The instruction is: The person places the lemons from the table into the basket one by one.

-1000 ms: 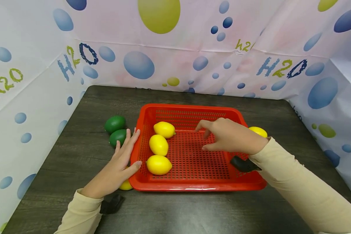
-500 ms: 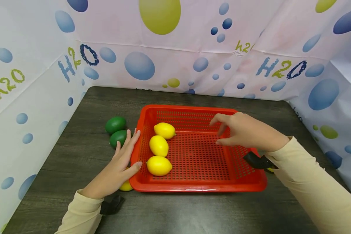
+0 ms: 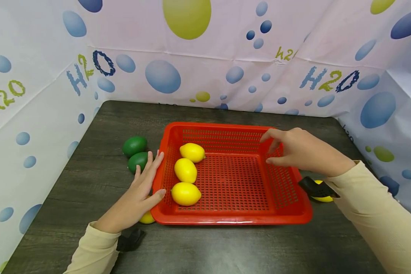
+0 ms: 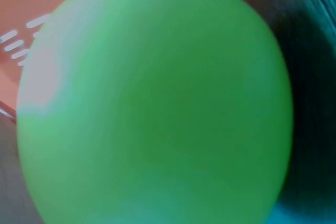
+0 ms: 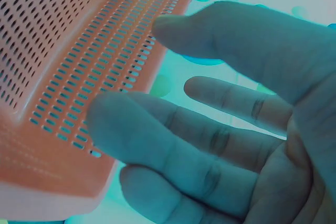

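While my left hand (image 3: pixel 141 198), fingers spread, touches the left edge of the basket (image 3: pixel 233 219) beside three lemons (image 3: pixel 185 171) inside, my right hand (image 3: pixel 303 150) — empty, fingers apart — hangs over the right edge; bumping that could set them rolling.

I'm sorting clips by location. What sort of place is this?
Probably a makeshift recording corner indoors: an H2O-print sheet screens the back and both sides of a dark wood-look table, where a red basket holds three lemons.

Red perforated basket (image 3: pixel 233 220) upright; three lemons (image 3: pixel 185 170) (bright yellow) inside, left end.
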Action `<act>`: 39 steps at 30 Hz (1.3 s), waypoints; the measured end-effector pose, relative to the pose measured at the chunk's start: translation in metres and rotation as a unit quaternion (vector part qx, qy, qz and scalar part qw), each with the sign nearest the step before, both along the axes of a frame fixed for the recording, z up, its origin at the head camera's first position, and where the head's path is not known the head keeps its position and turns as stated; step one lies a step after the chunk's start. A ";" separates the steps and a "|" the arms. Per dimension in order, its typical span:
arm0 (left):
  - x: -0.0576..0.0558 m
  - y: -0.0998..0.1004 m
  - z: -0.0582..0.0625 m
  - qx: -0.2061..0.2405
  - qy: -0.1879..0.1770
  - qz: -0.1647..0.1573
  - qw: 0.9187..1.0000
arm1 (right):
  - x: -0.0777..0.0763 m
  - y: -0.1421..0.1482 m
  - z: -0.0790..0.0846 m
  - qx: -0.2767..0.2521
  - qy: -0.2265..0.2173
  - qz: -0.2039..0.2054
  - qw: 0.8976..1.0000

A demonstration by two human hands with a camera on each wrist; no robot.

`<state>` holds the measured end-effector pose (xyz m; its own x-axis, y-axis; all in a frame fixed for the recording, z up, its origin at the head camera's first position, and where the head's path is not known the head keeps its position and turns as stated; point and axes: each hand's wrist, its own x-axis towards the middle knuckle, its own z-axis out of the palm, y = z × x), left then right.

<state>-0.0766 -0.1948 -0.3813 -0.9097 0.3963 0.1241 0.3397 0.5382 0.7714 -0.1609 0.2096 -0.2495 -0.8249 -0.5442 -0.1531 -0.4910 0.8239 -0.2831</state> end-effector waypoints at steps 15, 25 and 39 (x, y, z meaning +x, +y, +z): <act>-0.001 -0.002 0.002 0.003 0.002 -0.004 1.000 | -0.006 0.022 -0.005 -0.005 -0.012 -0.024 1.000; -0.001 -0.001 0.000 0.004 -0.003 -0.002 1.000 | -0.004 0.036 -0.013 -0.002 -0.013 -0.037 0.999; 0.000 0.001 0.000 0.002 -0.007 -0.001 1.000 | -0.003 0.052 -0.019 -0.013 -0.037 -0.067 0.997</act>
